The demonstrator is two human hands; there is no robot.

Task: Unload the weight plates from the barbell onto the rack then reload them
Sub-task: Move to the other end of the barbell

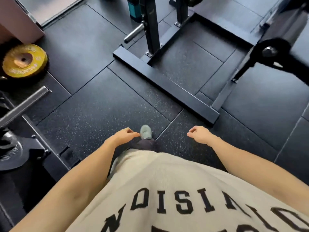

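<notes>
My left hand (124, 135) and my right hand (199, 134) hang low in front of my body with fingers loosely curled, holding nothing. A bare steel barbell sleeve (25, 105) juts in from the left edge, about waist height. Beyond it a yellow weight plate (24, 60) sits at the far left. A black plate (9, 151) lies low at the left edge beside a black frame. Another black plate (269, 51) sits on a bar end at the upper right. A bare steel storage peg (134, 33) sticks out from a black rack upright (151, 25).
The rack's black floor rail (165, 87) crosses the rubber floor diagonally ahead of my grey shoe (145, 131). A teal object (134, 9) stands behind the upright. A pinkish block (15, 19) fills the top left corner. Dark speckled mats (100, 106) lie between me and the rail.
</notes>
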